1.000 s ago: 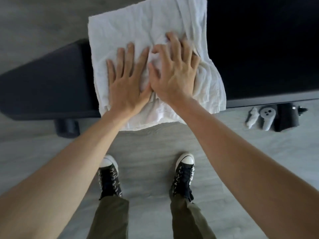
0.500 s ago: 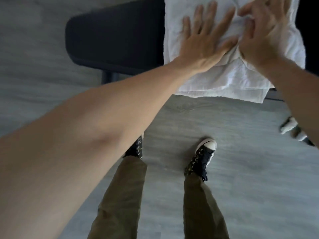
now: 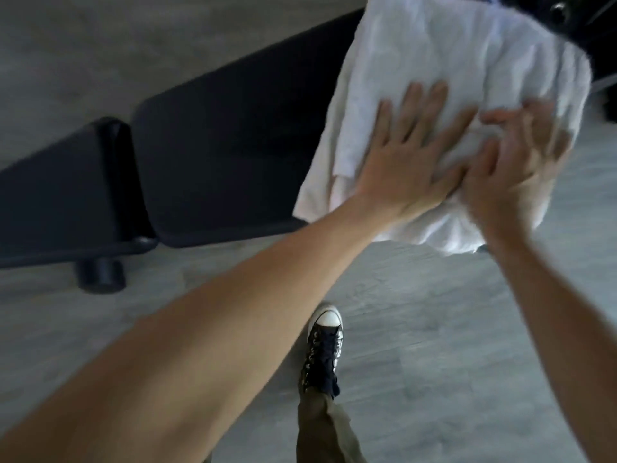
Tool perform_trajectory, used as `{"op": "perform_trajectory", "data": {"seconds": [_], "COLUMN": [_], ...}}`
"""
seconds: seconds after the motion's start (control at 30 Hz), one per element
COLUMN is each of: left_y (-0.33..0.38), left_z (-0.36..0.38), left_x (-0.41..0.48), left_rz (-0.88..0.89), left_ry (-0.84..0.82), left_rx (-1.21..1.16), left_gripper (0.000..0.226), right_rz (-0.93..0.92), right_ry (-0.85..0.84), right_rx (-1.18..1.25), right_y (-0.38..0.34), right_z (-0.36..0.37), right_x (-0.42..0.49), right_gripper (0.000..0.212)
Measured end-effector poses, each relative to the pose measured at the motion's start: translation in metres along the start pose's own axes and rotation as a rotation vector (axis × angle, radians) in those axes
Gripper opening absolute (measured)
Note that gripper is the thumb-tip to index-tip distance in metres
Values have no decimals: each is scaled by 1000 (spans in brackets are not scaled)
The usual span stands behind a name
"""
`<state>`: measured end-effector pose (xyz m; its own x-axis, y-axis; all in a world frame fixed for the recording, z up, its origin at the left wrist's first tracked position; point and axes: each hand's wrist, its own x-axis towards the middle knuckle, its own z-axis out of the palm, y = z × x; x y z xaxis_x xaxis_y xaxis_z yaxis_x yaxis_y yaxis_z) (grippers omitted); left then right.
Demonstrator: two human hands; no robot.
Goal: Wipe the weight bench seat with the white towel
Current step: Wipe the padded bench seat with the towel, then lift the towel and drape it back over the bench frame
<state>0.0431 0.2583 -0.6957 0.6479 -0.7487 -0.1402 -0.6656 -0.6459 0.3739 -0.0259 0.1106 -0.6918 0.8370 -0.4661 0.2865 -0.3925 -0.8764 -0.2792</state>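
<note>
The white towel (image 3: 450, 61) lies spread over the right part of the black weight bench seat (image 3: 233, 145) and hangs over its near edge. My left hand (image 3: 407, 168) presses flat on the towel's near half, palm down and fingers apart. Just right of it, thumb side almost touching, my right hand (image 3: 514, 168) also presses on the towel. That hand is motion-blurred, with its fingers spread and slightly bent. The seat under the towel is hidden.
A second black pad (image 3: 60, 195) joins the seat at the left, with a round black foot (image 3: 100, 275) under it on the grey floor. Dark frame parts (image 3: 561, 11) show at the top right. My shoe (image 3: 324, 345) stands near the bench.
Both hands have slid the towel to the right along the bench, uncovering more black pad on the left. The view has swung and tilted, and the small items on the floor have left the frame.
</note>
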Motion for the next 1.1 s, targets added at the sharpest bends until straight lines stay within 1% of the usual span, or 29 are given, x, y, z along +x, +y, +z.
{"op": "perform_trajectory", "data": {"seconds": [0.07, 0.17, 0.23, 0.3, 0.33, 0.37, 0.43, 0.47, 0.5, 0.53, 0.6, 0.63, 0.67, 0.73, 0.77, 0.8, 0.87, 0.9, 0.97, 1.03, 1.1], "left_y": [-25, -82, -112, -130, -135, -138, -143, -142, -140, -139, -141, -144, -148, -150, -149, -145, -135, -129, -123, -120, -118], "left_z": [5, 3, -8, -27, -36, -43, -51, -54, -58, -61, -73, -80, -86, -98, -104, -111, -124, -129, -135, -138, -141], "left_x": [-20, -40, -36, -26, -25, -27, -41, -49, -53, -53, -44, -38, -34, -30, -28, -25, -19, -16, -8, -2, -5], "left_rz": [-17, -88, -124, -136, -169, -247, -545, -698, -820, -903, -1017, -1055, -1069, -1015, -960, -900, -803, -781, -777, -767, -743], "left_ry": [28, 31, 11, 10, 58, 146, 342, 377, 353, 301, 221, 185, 136, 69, 58, 49, 19, 2, 0, 28, 26], "left_rx": [0, -7, -51, -127, -158, -181, -272, -373, -515, -669, -960, -1088, -1174, -1180, -1150, -1133, -1122, -1109, -1081, -1073, -1083], "left_gripper": [76, 76, 75, 76, 76, 76, 78, 81, 83, 84, 74, 67, 61, 54, 56, 61, 72, 76, 80, 75, 68], "right_rz": [26, -88, -153, -157, -124, -58, 172, 298, 386, 426, 482, 558, 672, 943, 1029, 1059, 1031, 1005, 958, 927, 961], "right_ry": [-74, -163, -213, -244, -236, -213, -187, -215, -258, -298, -350, -359, -360, -391, -437, -503, -619, -649, -640, -624, -662], "right_rx": [13, 109, 174, 242, 246, 225, 152, 128, 130, 165, 290, 356, 424, 604, 686, 742, 799, 794, 780, 821, 893], "right_y": [-39, -87, -99, -100, -96, -92, -86, -86, -89, -94, -108, -113, -116, -117, -116, -115, -119, -123, -131, -134, -137], "right_z": [3, 21, 31, 31, 26, 19, 1, -5, -9, -11, -11, -11, -13, -22, -28, -33, -37, -37, -36, -33, -35], "right_x": [-16, -11, 10, 30, 34, 34, 29, 26, 25, 25, 33, 40, 49, 65, 73, 80, 91, 93, 93, 85, 76], "right_gripper": [33, 29, 27, 26, 28, 37, 71, 86, 94, 95, 93, 94, 95, 98, 97, 94, 77, 70, 64, 60, 59]}}
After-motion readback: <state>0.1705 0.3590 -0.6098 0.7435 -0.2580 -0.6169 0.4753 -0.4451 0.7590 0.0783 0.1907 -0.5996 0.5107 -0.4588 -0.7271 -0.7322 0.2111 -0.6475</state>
